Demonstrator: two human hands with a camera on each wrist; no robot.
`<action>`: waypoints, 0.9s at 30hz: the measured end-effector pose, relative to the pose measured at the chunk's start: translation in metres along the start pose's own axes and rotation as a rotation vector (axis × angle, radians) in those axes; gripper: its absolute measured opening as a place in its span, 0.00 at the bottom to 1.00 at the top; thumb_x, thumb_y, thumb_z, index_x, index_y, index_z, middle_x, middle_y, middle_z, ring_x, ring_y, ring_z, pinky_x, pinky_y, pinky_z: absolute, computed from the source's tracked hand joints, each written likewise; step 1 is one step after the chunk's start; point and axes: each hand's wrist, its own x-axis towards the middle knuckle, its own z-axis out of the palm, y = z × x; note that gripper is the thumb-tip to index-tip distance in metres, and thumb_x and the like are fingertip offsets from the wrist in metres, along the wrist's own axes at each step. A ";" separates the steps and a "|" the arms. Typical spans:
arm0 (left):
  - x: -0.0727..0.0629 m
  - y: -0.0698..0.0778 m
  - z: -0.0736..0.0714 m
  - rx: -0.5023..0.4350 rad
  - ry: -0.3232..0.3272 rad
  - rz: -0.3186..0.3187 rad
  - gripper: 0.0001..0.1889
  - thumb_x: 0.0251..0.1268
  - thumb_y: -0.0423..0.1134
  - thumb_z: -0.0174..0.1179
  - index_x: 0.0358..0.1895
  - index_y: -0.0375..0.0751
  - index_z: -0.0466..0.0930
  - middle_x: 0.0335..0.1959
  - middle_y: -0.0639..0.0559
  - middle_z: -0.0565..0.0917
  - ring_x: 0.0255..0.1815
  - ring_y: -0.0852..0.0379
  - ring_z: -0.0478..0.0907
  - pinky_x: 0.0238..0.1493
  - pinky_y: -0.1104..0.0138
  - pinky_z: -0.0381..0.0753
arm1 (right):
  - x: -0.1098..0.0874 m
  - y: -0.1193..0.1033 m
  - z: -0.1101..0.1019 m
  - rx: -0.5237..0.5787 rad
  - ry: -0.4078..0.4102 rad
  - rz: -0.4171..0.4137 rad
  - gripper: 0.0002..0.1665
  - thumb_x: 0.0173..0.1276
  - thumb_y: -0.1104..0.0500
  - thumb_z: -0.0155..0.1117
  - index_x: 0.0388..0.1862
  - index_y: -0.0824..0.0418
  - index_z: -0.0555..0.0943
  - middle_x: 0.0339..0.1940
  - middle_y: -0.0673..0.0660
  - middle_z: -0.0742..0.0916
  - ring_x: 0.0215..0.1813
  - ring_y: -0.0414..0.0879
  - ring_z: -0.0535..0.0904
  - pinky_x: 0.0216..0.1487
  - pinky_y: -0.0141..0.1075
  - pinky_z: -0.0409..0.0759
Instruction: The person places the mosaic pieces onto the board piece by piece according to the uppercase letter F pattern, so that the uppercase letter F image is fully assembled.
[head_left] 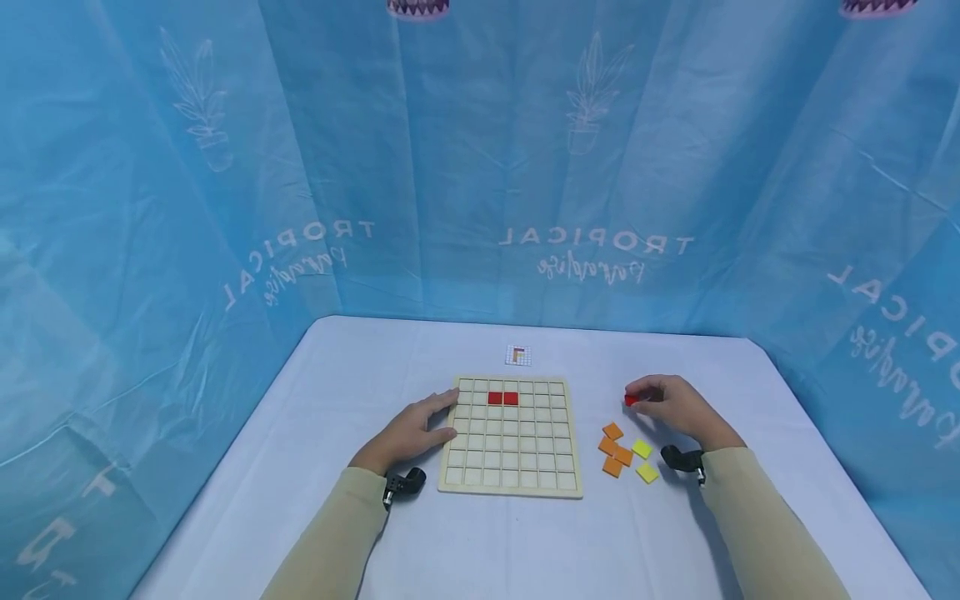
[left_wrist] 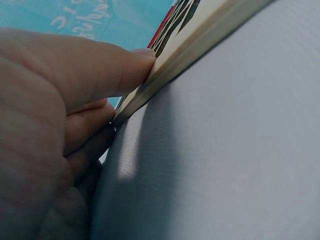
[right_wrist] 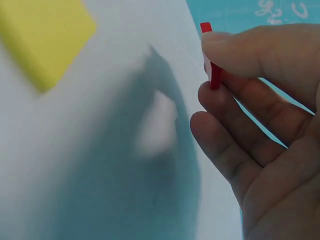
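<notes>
A wooden grid board (head_left: 510,495) lies on the table with two red square tiles (head_left: 503,398) side by side in its second row from the back. My left hand (head_left: 411,427) rests against the board's left edge, fingers extended. In the left wrist view its thumb (left_wrist: 112,67) touches the rim of the board (left_wrist: 192,59). To the right of the board, my right hand (head_left: 678,407) pinches a red tile (right_wrist: 216,75) between thumb and fingers, held above the table. Orange tiles (head_left: 612,466) and two yellow tiles (head_left: 647,473) lie near that hand, toward me.
Behind the board lies a small card with a coloured grid pattern (head_left: 518,356). A white cloth covers the table (head_left: 480,550). Blue printed curtains (head_left: 480,167) hang behind it and at both sides.
</notes>
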 end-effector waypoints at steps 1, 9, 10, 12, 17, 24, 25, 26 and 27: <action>0.000 0.000 0.000 0.004 -0.001 0.000 0.38 0.75 0.47 0.68 0.83 0.48 0.63 0.82 0.55 0.63 0.84 0.47 0.52 0.81 0.50 0.54 | 0.003 -0.002 0.001 -0.003 -0.002 -0.004 0.18 0.73 0.62 0.73 0.60 0.60 0.86 0.55 0.56 0.88 0.57 0.57 0.81 0.64 0.57 0.80; -0.001 0.004 -0.001 0.020 0.000 -0.008 0.39 0.74 0.47 0.69 0.83 0.47 0.63 0.82 0.55 0.63 0.83 0.48 0.53 0.81 0.52 0.54 | 0.022 -0.022 0.020 0.014 0.028 -0.020 0.18 0.72 0.63 0.73 0.59 0.62 0.86 0.52 0.56 0.88 0.55 0.56 0.82 0.63 0.55 0.81; -0.001 0.004 -0.001 0.025 0.000 -0.008 0.39 0.74 0.47 0.69 0.83 0.47 0.63 0.82 0.55 0.63 0.83 0.48 0.53 0.81 0.52 0.54 | 0.025 -0.024 0.024 0.016 0.029 -0.027 0.18 0.72 0.63 0.73 0.59 0.63 0.86 0.52 0.56 0.88 0.55 0.56 0.82 0.63 0.54 0.82; -0.001 0.004 -0.001 0.032 0.002 -0.003 0.39 0.74 0.47 0.69 0.83 0.47 0.63 0.82 0.55 0.63 0.83 0.47 0.53 0.81 0.51 0.54 | 0.029 -0.030 0.031 0.017 0.029 -0.038 0.17 0.72 0.64 0.73 0.58 0.63 0.87 0.51 0.55 0.88 0.54 0.55 0.82 0.62 0.53 0.82; 0.000 0.002 -0.001 0.027 0.007 0.010 0.38 0.74 0.47 0.68 0.83 0.47 0.64 0.82 0.54 0.64 0.83 0.46 0.54 0.80 0.51 0.55 | 0.039 -0.049 0.050 0.022 0.021 -0.084 0.16 0.72 0.64 0.73 0.57 0.62 0.87 0.50 0.53 0.89 0.53 0.52 0.84 0.60 0.51 0.83; 0.000 0.003 -0.001 0.018 -0.002 0.002 0.39 0.74 0.47 0.68 0.83 0.47 0.63 0.82 0.54 0.63 0.83 0.47 0.53 0.80 0.51 0.55 | 0.049 -0.080 0.077 0.055 -0.014 -0.130 0.17 0.72 0.64 0.74 0.58 0.62 0.87 0.49 0.51 0.89 0.54 0.50 0.85 0.60 0.50 0.83; 0.000 0.003 -0.001 0.022 -0.001 -0.001 0.39 0.74 0.47 0.69 0.83 0.47 0.63 0.82 0.54 0.63 0.83 0.47 0.54 0.80 0.51 0.55 | 0.051 -0.084 0.081 0.061 -0.025 -0.143 0.17 0.72 0.63 0.74 0.58 0.62 0.87 0.49 0.51 0.89 0.54 0.50 0.85 0.60 0.49 0.83; 0.000 0.003 -0.001 0.028 -0.002 -0.004 0.39 0.74 0.48 0.68 0.83 0.47 0.63 0.82 0.54 0.63 0.83 0.47 0.54 0.80 0.51 0.55 | 0.053 -0.087 0.084 0.069 -0.034 -0.160 0.17 0.72 0.63 0.74 0.59 0.62 0.87 0.50 0.51 0.89 0.54 0.50 0.85 0.60 0.49 0.83; 0.000 0.003 -0.001 0.035 -0.001 -0.006 0.39 0.74 0.48 0.68 0.83 0.47 0.63 0.82 0.54 0.63 0.83 0.47 0.54 0.80 0.51 0.55 | 0.055 -0.090 0.087 0.074 -0.041 -0.177 0.17 0.72 0.63 0.74 0.59 0.62 0.87 0.50 0.51 0.89 0.54 0.49 0.85 0.59 0.48 0.84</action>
